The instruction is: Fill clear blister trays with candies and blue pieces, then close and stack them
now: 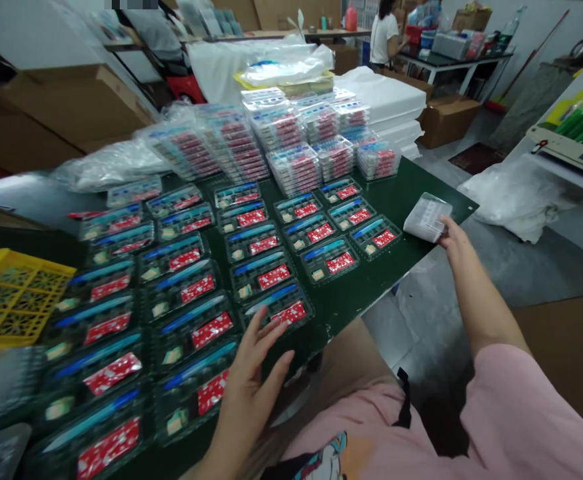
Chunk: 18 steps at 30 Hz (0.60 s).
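Note:
My left hand (254, 373) hovers at the table's near edge with its fingers spread, holding nothing. Just beyond its fingertips lies a clear plastic tray (277, 308) with a blue pen and a red patterned packet in it. Rows of similar trays (334, 259) cover the dark green table (344, 307), each with a pen, a red packet and a small pale piece. At the table's right end, my right hand (452, 239) grips the near corner of a stack of clear, whitish plastic pieces (427, 217); their exact kind is unclear.
Tall stacks of filled packs (294, 170) stand along the table's far side. A yellow plastic basket (16, 300) sits at the left. Behind are cardboard boxes (448, 119), white stacked sheets (386, 97) and a person (384, 37) at another table. Plastic bags (516, 193) lie at the right.

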Each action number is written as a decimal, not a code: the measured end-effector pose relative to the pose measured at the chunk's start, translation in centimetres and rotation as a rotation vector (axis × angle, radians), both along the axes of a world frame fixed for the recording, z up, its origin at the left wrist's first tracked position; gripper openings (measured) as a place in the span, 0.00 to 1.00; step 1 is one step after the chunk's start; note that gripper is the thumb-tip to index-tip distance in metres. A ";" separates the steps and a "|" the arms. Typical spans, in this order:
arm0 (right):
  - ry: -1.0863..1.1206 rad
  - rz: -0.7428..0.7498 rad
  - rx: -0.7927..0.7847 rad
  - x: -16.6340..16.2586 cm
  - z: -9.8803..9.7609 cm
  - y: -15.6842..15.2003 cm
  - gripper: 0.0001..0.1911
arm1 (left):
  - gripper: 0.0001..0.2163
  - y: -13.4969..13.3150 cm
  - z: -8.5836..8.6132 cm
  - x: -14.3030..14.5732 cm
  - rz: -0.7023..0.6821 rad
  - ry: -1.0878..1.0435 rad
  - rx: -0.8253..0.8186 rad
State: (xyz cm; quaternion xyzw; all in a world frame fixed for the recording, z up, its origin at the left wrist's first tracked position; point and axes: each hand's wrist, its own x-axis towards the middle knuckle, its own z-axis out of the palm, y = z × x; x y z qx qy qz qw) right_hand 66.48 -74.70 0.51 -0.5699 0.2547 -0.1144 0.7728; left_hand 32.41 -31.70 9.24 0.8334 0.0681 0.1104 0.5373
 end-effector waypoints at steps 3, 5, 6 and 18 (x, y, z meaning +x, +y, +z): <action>0.082 -0.007 0.110 -1.5 1.6 0.2 0.04 | 0.19 -2.1 0.4 1.1 -0.060 0.056 -0.259; 0.078 -0.010 0.199 -3.3 3.1 1.0 0.05 | 0.19 -3.3 0.1 1.8 -0.095 0.072 -0.439; 0.063 -0.002 0.235 -4.5 3.9 1.7 0.06 | 0.20 -3.9 -0.2 2.2 -0.104 0.082 -0.541; 0.101 0.797 0.438 -29.1 8.1 26.2 0.43 | 0.39 -2.5 -2.0 0.1 0.024 -0.011 -1.278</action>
